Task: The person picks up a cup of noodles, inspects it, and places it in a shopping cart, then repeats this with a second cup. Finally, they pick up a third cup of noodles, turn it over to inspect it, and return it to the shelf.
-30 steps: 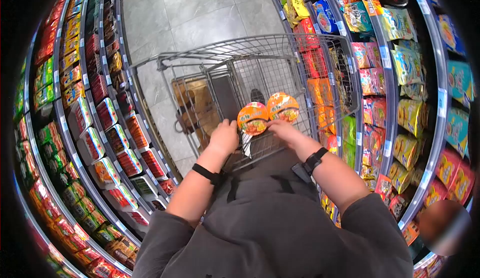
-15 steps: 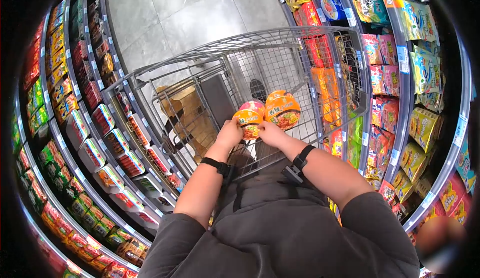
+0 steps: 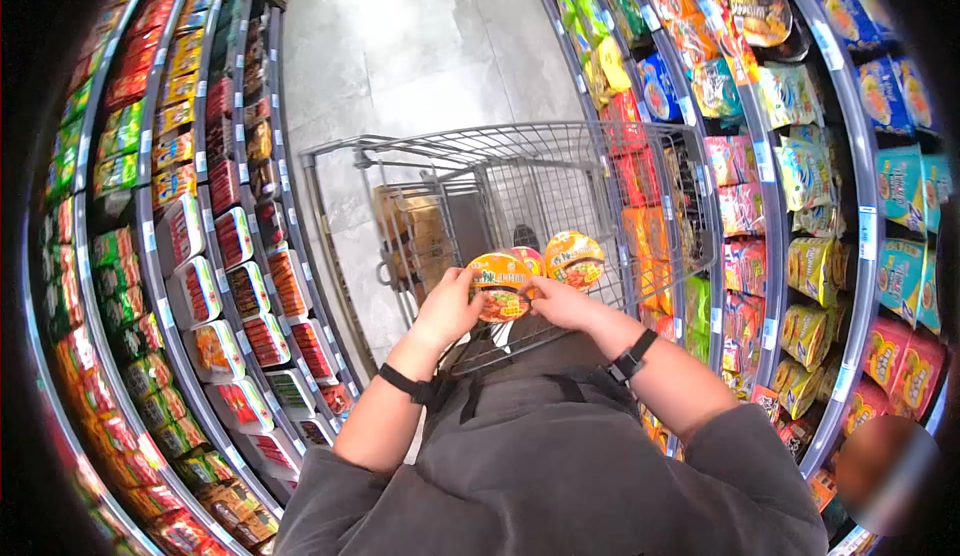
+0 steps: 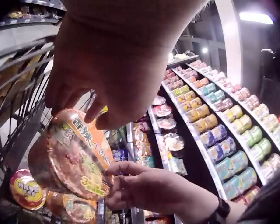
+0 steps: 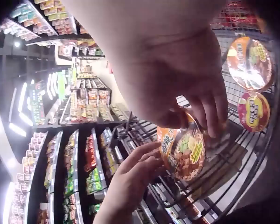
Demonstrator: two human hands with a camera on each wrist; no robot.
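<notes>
An orange instant noodle bowl is held over the near end of a wire shopping cart, its printed lid facing up toward the body. My left hand grips its left edge. At the right edge, my right hand pinches the rim with thumb and fingers. Both wrist views show the bowl tilted between the two hands. Just beyond it in the cart sit a second orange noodle bowl and a smaller pink-red noodle tub, partly hidden behind the held bowl in the head view.
A grey panel stands at the cart's left, beside a brown bag-like thing. Snack shelves line the left; shelves of noodle packs run close along the cart's right side. Grey tiled floor stretches ahead.
The left bowl has come toward the body, uncovering more of the pink-red tub behind it. My right hand has moved from between the two bowls onto the held bowl's right edge.
</notes>
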